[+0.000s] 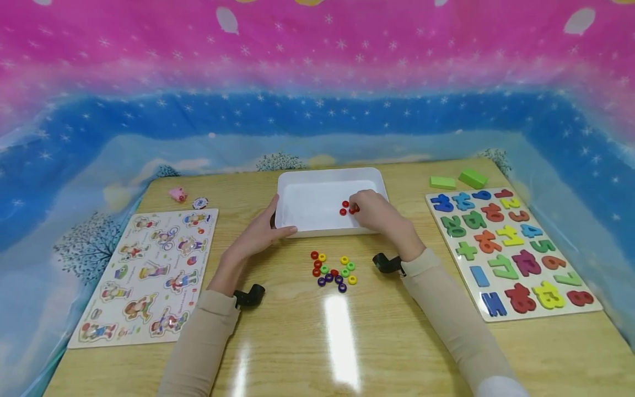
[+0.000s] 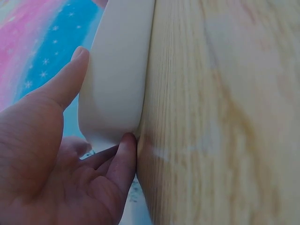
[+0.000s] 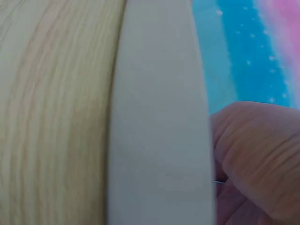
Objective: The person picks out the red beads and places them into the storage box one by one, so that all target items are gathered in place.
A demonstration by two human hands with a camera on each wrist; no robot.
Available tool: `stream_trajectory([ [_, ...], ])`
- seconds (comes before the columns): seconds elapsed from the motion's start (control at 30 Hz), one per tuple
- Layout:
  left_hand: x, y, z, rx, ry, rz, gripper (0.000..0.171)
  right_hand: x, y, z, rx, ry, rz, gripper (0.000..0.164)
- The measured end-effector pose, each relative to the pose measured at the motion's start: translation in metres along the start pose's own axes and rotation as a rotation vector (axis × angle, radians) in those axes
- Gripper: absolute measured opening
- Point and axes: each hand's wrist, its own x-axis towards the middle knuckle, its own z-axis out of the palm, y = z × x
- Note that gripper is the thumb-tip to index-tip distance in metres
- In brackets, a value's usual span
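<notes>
A shallow white tray (image 1: 317, 207) stands at the back middle of the table. My left hand (image 1: 258, 231) holds its front left corner, thumb on the front rim and fingers around the left side. In the left wrist view, a fingertip is tucked at the tray's lower corner, close to the tabletop. Over the tray's right part, my right hand (image 1: 377, 212) reaches in with fingers bent down and pinches a red ring (image 1: 354, 210). Loose red rings (image 1: 343, 212) lie beside those fingertips. The front wall hides the right fingertips in the right wrist view.
Several red, yellow, green and purple rings (image 1: 339, 279) lie before the tray. A picture puzzle board (image 1: 119, 298) is at left, a number puzzle board (image 1: 463, 264) at right. Green blocks (image 1: 442, 182), a pink pig figure (image 1: 178, 194) and a round chip (image 1: 200, 203) sit farther back.
</notes>
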Motion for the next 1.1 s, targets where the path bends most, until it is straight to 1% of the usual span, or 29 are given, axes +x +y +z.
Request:
stream_trajectory([
  [0.17, 0.001, 0.001, -0.001, 0.003, 0.000, -0.007, 0.106, 0.005, 0.004, 0.005, 0.032, 0.033, 0.013, 0.015],
  [0.33, 0.001, 0.000, -0.001, 0.013, -0.001, -0.019, 0.106, 0.003, 0.008, 0.005, 0.053, 0.062, 0.018, 0.018],
  [0.47, 0.001, 0.000, -0.001, 0.024, 0.005, -0.023, 0.104, 0.001, 0.010, 0.003, 0.046, 0.061, 0.011, 0.019],
  [0.6, 0.001, 0.000, 0.000, 0.015, 0.003, -0.019, 0.105, 0.001, 0.011, 0.003, 0.034, 0.045, 0.015, 0.020],
  [0.7, 0.001, 0.000, -0.001, 0.011, 0.004, -0.017, 0.106, 0.001, 0.008, 0.000, 0.030, 0.038, 0.031, 0.023],
  [0.8, 0.001, 0.001, 0.000, 0.011, 0.005, -0.008, 0.106, -0.005, 0.003, -0.004, 0.008, 0.036, 0.031, 0.024],
  [0.87, 0.001, 0.001, 0.000, 0.008, 0.006, -0.003, 0.105, -0.011, -0.004, -0.010, 0.006, 0.031, 0.001, 0.023],
  [0.93, 0.001, 0.001, 0.000, 0.006, 0.005, 0.003, 0.105, -0.020, -0.013, -0.015, 0.011, 0.018, -0.054, 0.021],
  [1.03, 0.002, 0.000, 0.000, 0.013, 0.007, -0.004, 0.104, -0.033, -0.031, -0.017, 0.034, -0.005, -0.164, 0.019],
  [1.1, 0.001, -0.001, 0.000, 0.015, 0.007, -0.007, 0.104, -0.041, -0.043, -0.014, 0.037, -0.024, -0.237, 0.020],
])
